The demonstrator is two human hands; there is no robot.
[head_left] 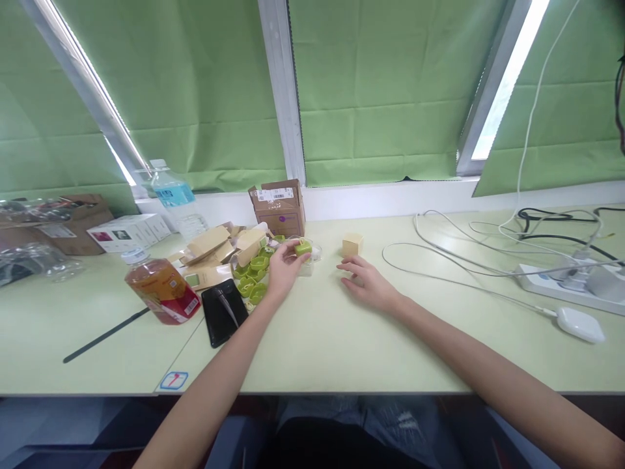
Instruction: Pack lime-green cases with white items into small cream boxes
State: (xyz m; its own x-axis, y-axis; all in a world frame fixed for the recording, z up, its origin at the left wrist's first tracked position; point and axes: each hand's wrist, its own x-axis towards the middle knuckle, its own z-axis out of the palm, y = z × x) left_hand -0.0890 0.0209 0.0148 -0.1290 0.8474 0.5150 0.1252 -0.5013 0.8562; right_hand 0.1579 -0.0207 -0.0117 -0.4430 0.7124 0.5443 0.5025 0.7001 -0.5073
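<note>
In the head view my left hand [284,267] is closed on a small green piece [303,247], pinched between thumb and fingers above the table. Its exact kind is too small to tell. Clear plastic [316,253] lies just behind and below that hand. Several green ring-like pieces [254,272] are heaped to the left of it. My right hand [367,281] rests over the table with its fingers apart and holds nothing. Just beyond its fingertips stands a small pale yellow box [352,244], apart from the hand.
Opened cartons [209,251] and a brown cardboard box [280,212] lie at the back left. A drink bottle [163,290], a water bottle [178,198] and a black phone-like slab [223,312] stand or lie left. White cables [454,251] and a power strip [537,280] occupy the right.
</note>
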